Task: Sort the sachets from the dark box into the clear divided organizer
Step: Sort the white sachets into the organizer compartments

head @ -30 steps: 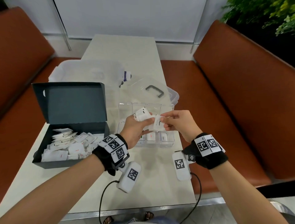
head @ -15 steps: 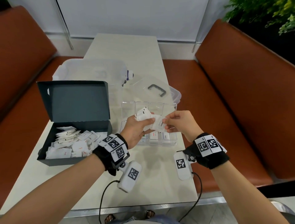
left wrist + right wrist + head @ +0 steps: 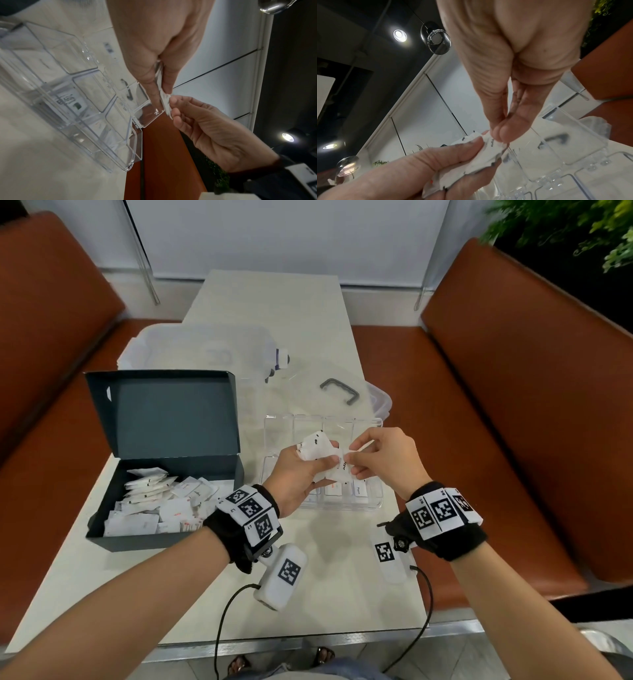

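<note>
— Left hand [image 3: 294, 474] first: what do we see it doing?

— We see it curled round a small bunch of white sachets [image 3: 317, 448], thumb clamped over the top of them, above the organizer [image 3: 373, 503].

— And our right hand [image 3: 387, 462]?

— Thumb and forefinger pinch one sachet [image 3: 342, 469] at the edge of that bunch, right where the left thumb sits. In the right wrist view we see the fingertips [image 3: 500, 133] pressed on the paper, which bears small dark print. We cannot tell whether that sachet is clear of the bunch.

— Where is the organizer itself?

— On the table [image 3: 274, 302], under both hands, lid open toward the far side. We can make out sachets lying in its near compartments; the far ones look bare through the plastic.

— And the box [image 3: 164, 529]?

— Left of the organizer, lid standing up, a loose heap of white sachets [image 3: 150, 505] inside.

— Anything beyond that?

— A clear tub [image 3: 205, 350] behind the box, a clear lid with a grey handle [image 3: 339, 392] behind the organizer, and brown benches [image 3: 513, 405] along both sides.
</note>
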`<control>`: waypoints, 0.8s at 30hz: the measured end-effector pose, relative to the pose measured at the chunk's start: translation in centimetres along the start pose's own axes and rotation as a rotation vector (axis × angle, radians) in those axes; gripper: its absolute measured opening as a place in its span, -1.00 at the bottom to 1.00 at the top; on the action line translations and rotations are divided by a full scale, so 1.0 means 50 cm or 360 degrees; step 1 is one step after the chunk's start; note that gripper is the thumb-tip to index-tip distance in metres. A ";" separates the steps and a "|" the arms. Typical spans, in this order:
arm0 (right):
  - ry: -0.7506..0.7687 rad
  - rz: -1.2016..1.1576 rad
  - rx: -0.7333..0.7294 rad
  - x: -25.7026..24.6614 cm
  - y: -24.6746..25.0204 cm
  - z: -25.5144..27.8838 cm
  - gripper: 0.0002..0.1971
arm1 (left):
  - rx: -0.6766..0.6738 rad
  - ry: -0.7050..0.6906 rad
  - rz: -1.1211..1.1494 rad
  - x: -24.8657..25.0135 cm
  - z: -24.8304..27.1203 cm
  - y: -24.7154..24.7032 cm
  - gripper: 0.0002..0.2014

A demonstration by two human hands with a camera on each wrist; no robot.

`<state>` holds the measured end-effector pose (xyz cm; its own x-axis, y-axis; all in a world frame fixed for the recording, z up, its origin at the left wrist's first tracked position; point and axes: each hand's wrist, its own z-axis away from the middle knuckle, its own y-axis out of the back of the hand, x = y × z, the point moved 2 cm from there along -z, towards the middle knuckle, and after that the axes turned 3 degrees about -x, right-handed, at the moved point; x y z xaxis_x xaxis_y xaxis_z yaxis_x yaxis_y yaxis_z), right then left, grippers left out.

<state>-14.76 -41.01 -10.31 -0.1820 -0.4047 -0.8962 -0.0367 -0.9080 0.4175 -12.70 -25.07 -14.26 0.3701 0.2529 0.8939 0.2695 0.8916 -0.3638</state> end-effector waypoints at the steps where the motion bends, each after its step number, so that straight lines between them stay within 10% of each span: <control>1: 0.0022 -0.0023 0.0008 -0.001 0.000 0.002 -0.90 | -0.0004 0.0003 0.0001 0.000 0.000 0.000 -0.81; 17: 0.0069 0.0077 0.0207 0.011 0.003 0.001 -0.91 | 0.0034 -0.0003 0.0018 0.000 -0.002 -0.017 -0.77; 24: -0.0299 -0.0578 0.0022 0.046 0.009 0.001 -0.80 | 0.0057 -0.0014 0.0058 0.004 -0.008 -0.034 -0.75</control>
<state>-15.24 -42.34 -12.19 -0.3313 -0.0300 -0.9430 -0.1448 -0.9860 0.0823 -12.72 -26.69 -13.55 0.3714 0.2884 0.8825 0.2242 0.8946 -0.3867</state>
